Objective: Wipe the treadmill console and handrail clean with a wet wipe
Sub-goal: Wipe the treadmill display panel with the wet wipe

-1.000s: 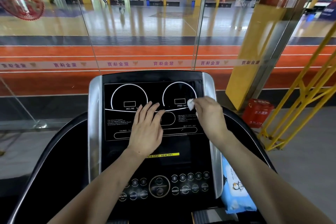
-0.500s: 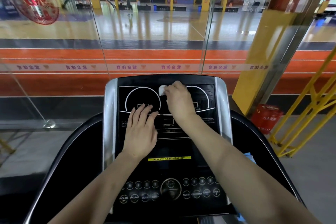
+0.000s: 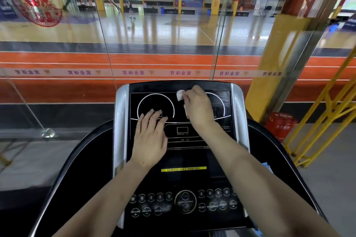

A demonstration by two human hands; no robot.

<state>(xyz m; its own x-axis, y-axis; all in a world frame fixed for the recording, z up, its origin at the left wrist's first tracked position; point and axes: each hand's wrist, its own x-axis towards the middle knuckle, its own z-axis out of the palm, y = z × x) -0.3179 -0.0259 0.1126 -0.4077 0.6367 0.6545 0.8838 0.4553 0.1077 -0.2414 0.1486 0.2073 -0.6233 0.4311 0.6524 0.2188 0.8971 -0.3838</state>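
Wet wipe (image 3: 180,94): a crumpled white wad at twelve o'clock on the treadmill console (image 3: 181,140), pinched in the curled fingers of our right hand (image 3: 199,107) and pressed to the glossy display panel between the two dial outlines. Our left hand (image 3: 150,138) lies flat at nine o'clock of the panel, fingers straight and close together, holding nothing. Streaks on the right dial (image 3: 217,105), at two o'clock, suggest that this part has been wiped. We judge the task to be in its early half: the upper display is in hand, while the button row (image 3: 183,204) at six o'clock looks smudged, and the black handrail (image 3: 63,169), curving from eight o'clock, appears untouched.
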